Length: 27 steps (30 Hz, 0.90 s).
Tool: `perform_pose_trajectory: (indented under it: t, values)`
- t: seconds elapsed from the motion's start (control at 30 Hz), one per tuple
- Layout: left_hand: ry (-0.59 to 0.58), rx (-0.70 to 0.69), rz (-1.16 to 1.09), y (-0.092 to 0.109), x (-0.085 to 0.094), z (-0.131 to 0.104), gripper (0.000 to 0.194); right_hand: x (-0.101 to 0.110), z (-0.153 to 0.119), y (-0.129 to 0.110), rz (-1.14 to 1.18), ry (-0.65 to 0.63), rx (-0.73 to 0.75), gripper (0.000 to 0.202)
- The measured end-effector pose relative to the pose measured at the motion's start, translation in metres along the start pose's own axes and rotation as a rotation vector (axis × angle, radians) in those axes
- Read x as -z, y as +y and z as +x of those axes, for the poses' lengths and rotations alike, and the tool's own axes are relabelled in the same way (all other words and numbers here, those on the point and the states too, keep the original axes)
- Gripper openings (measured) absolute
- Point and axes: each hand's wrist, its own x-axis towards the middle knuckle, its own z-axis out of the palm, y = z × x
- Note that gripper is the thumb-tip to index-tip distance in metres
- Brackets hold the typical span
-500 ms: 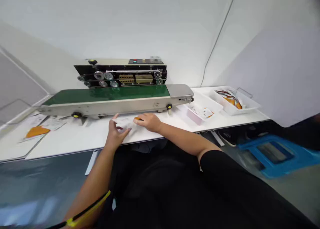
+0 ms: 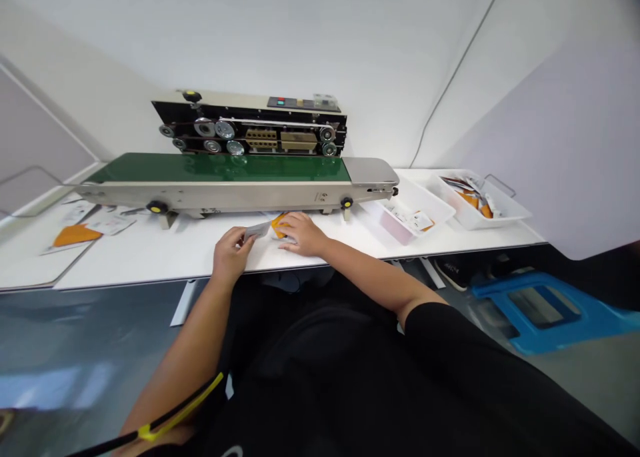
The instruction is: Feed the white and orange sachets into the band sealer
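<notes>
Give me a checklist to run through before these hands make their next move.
1. Left hand gripping the grey packet: ok.
2. Right hand touching the orange piece: ok.
3. Grey packet and orange piece joined: cannot tell; the right hand covers part.
4. Loose packets off the table: not ok; they lie at its left end.
5. Green belt running: cannot tell.
6. Nearer white bin upright: ok.

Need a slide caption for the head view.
Left hand holds a grey piece, right hand on an orange piece, in front of a green-belted machine on a white table.
</notes>
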Motion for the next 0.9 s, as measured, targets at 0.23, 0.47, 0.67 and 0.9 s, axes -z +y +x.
perform_pose_trajectory:
  t: [0.23,0.47,0.67,0.9]
  values:
    - [0.027,-0.215,0.079,-0.005,0.006,0.0,0.023,-0.023,0.009,-0.03,0.884,-0.003,-0.48,0.042]
    - [0.066,-0.107,0.072,0.003,0.005,-0.003,0.045,0.038,0.03,-0.033,1.06,0.112,-0.633,0.036]
    - [0.084,-0.083,0.013,0.007,0.005,-0.003,0.041,0.155,0.04,0.051,0.809,0.811,-0.762,0.028]
    - [0.082,-0.069,0.013,0.003,0.003,-0.003,0.034,0.183,0.051,0.112,0.817,0.853,-1.081,0.019]
